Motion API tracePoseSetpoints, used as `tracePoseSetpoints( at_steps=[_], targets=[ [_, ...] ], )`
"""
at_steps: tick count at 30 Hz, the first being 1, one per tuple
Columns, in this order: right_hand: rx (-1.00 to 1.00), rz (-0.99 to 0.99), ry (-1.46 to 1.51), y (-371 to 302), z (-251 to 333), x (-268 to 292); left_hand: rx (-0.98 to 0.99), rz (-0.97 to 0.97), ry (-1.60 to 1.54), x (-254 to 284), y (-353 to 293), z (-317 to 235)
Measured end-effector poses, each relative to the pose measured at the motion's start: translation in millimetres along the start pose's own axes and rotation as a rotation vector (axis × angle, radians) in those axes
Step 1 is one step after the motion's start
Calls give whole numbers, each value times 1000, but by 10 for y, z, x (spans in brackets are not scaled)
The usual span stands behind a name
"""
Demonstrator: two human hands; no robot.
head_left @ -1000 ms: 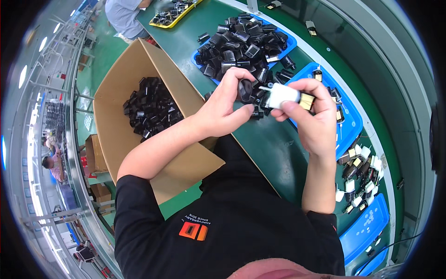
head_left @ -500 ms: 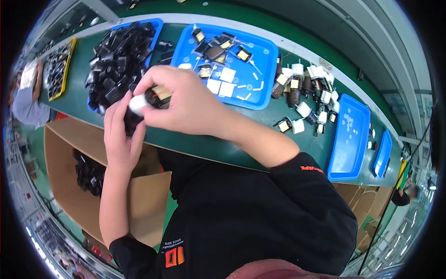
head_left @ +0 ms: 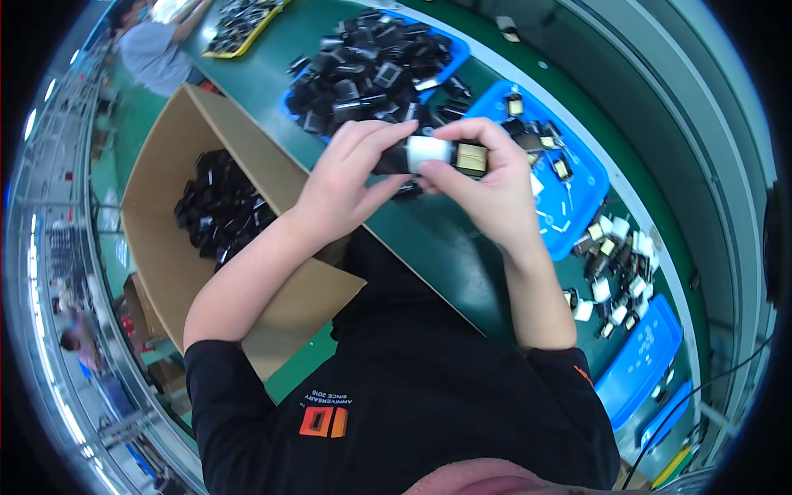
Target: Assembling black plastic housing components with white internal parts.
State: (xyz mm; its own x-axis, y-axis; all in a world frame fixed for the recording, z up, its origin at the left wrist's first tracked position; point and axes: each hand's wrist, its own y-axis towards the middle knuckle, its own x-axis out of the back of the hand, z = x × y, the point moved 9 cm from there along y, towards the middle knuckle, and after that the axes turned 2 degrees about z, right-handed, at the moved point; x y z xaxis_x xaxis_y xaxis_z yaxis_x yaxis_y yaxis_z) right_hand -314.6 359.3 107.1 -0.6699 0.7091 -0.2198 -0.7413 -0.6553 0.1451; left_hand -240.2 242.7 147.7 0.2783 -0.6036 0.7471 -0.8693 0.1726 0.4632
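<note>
Above the table's near edge, my two hands hold pieces end to end. My left hand [head_left: 342, 173] is closed on a black plastic shell [head_left: 393, 159]. Fingers and thumb of my right hand [head_left: 499, 186] grip a part with a white cylinder [head_left: 430, 154] and a cream-gold block [head_left: 471, 157]. The white end meets or enters the shell; I cannot tell how far. Just beyond my hands, black shells [head_left: 355, 70] are heaped over a blue tray [head_left: 452, 51].
A cardboard box [head_left: 157, 264] with black shells inside stands left of me. Another blue tray [head_left: 590, 177] holds assorted parts. White-and-brown parts [head_left: 615, 268] lie piled right of it, near a blue tray [head_left: 639, 363] with small clear discs. Another person [head_left: 153, 54] is at far left.
The whole view has swung, so the table runs diagonally and more of the box shows. The held pieces have turned level, with the gold block pointing right. Both hands keep their grip.
</note>
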Motion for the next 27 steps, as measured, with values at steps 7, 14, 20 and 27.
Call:
tracePoseSetpoints(
  at_steps=[7,14,20,27],
  targets=[
    [50,-34,-25,41,-53,-12,26,-24,-43,11,-9,66],
    [-39,45,15,75,-124,-55,13,-12,-82,0,-35,118],
    [-35,72,-38,139,-211,-35,-28,11,-79,-37,-8,119],
    [-142,120,407,184,-446,-33,15,-124,-247,49,-44,90]
  ],
)
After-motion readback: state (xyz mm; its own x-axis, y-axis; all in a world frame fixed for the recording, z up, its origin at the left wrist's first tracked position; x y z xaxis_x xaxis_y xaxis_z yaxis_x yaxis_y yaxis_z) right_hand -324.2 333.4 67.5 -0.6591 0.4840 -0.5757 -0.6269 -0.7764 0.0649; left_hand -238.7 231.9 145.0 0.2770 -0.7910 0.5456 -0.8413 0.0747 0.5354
